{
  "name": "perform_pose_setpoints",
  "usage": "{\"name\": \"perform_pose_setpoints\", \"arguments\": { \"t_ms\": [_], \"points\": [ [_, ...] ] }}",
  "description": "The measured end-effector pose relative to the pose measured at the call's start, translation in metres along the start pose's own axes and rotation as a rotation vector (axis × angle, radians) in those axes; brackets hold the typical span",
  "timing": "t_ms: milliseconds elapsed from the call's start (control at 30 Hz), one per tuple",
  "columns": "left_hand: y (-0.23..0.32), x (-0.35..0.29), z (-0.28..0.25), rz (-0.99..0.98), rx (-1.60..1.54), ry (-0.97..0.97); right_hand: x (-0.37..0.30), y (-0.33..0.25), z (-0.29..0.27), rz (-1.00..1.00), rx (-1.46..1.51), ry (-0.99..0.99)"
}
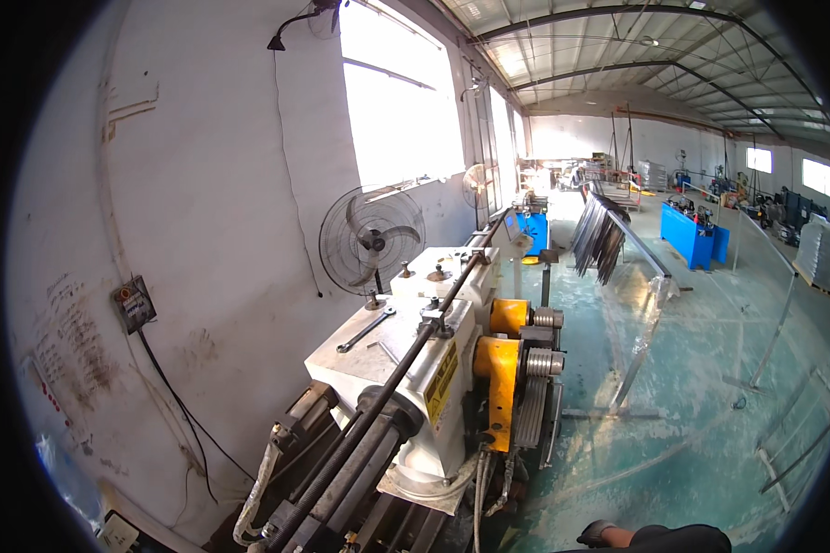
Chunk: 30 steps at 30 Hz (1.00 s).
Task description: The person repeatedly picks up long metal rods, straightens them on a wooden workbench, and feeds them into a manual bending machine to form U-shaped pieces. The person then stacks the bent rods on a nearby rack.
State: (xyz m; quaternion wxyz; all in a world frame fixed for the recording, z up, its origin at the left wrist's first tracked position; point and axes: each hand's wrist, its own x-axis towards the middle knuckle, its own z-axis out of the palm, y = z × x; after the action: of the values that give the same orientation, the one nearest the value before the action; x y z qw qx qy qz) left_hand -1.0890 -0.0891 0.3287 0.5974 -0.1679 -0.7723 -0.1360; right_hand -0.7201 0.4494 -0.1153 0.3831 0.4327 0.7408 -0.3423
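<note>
At the lower edge, right of centre, shows what appears to be my right hand in a dark glove, with a bare strip of wrist and a black sleeve behind it. The edge cuts it off, and its fingers cannot be made out. My left hand is out of view. Ahead and to the left stands a cream-white metal machine with orange brackets and ribbed metal rollers. A long dark bar runs lengthwise above it. On its top lies a wrench. The visible hand is apart from the machine.
A fan stands by the white wall, near a switch box. Dark strips hang from a metal rack. Beyond are a blue machine and wrapped stacks. Hoses run beside the near machine. The floor is green.
</note>
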Motion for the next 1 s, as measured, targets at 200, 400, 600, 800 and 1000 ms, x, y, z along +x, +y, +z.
{"name": "perform_pose_setpoints", "arguments": {
  "t_ms": [200, 400, 600, 800, 1000],
  "points": [
    [0.002, 0.001, 0.003, -0.008, -0.006, -0.001, -0.013, -0.029, -0.031, -0.017, -0.048, -0.053],
    [0.003, 0.000, 0.005, -0.002, -0.006, 0.002, -0.013, -0.036, -0.033, -0.036, -0.009, -0.022],
    [0.005, 0.001, 0.004, -0.010, 0.024, -0.001, -0.003, -0.028, -0.037, -0.055, -0.165, -0.119],
    [0.007, 0.002, 0.002, -0.011, 0.035, 0.007, 0.003, -0.017, -0.019, -0.030, -0.075, -0.045],
    [0.009, -0.003, 0.008, -0.037, 0.019, -0.004, 0.008, 0.003, -0.021, 0.040, -0.020, -0.064]
  ]
}}
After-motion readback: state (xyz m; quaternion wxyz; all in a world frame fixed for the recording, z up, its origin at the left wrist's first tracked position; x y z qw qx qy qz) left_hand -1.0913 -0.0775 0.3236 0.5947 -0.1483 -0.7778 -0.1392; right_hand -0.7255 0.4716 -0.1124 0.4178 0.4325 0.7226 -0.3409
